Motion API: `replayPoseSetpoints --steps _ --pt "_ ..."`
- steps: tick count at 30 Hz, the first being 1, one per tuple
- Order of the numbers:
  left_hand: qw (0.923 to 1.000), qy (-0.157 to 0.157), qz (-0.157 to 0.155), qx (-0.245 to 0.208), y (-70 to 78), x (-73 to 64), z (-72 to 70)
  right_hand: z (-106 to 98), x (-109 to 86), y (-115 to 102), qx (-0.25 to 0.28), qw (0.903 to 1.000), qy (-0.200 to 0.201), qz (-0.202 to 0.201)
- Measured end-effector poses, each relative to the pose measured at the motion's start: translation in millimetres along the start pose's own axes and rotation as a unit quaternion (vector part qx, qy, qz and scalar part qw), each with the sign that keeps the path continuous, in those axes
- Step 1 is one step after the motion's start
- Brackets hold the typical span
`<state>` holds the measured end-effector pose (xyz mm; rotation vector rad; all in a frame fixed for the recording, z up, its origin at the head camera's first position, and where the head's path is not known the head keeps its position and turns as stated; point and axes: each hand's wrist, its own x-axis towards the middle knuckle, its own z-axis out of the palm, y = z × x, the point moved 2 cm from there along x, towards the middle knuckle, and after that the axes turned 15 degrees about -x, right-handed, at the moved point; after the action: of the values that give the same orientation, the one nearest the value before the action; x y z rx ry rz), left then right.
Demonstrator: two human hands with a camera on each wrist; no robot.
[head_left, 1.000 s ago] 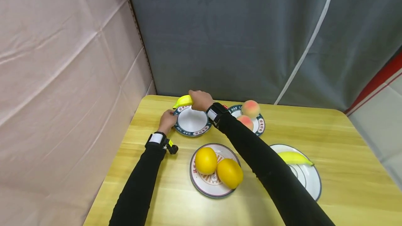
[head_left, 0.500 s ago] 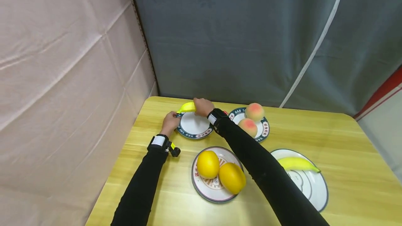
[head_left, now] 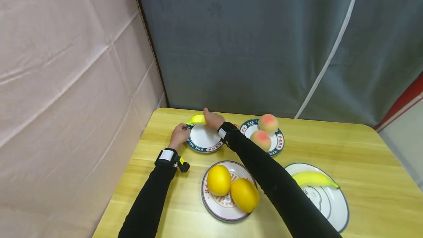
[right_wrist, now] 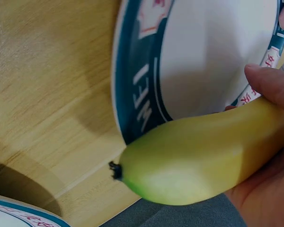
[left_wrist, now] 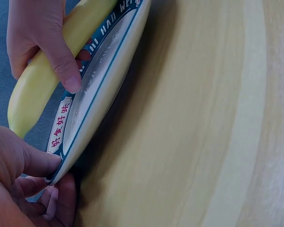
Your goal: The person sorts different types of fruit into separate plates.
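My left hand (head_left: pixel 179 136) pinches the left rim of a white plate with a dark teal lettered border (head_left: pixel 204 137), thumb on top and fingers beneath, as the left wrist view shows. My right hand (head_left: pixel 214 120) grips a yellow banana (head_left: pixel 198 119) at the far side of that plate. In the right wrist view the banana (right_wrist: pixel 194 161) lies across the plate's rim (right_wrist: pixel 137 90), its dark end pointing away from the palm. Whether banana and plate touch I cannot tell. The left wrist view has the right thumb (left_wrist: pixel 61 64) over the banana.
Two peaches (head_left: pixel 268 123) sit on a similar teal-bordered plate (head_left: pixel 280 141) to the right. Nearer me, two yellow-orange fruits (head_left: pixel 244 194) fill a patterned plate (head_left: pixel 216 208). Another banana (head_left: pixel 314 179) lies on a white plate (head_left: pixel 337 208) at right. A grey curtain (head_left: pixel 231 47) hangs behind the table.
The head view has tilted, so the table sits lower in the picture. Both hands keep their holds on the plate and the banana; they have barely moved relative to each other.
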<state>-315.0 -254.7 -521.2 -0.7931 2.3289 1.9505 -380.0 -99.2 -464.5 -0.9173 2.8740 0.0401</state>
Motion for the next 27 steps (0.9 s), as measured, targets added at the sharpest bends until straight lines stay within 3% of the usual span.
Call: replayPoseSetpoints --steps 16,27 --pt "0.9997 -0.005 0.022 0.006 2.9 -2.6 -1.4 16.4 14.7 2.1 -0.048 0.9987 0.012 0.008" --pt "0.9999 -0.003 0.008 0.01 6.6 -1.6 -4.1 22.8 12.8 -0.7 -0.066 0.9965 0.049 0.017"
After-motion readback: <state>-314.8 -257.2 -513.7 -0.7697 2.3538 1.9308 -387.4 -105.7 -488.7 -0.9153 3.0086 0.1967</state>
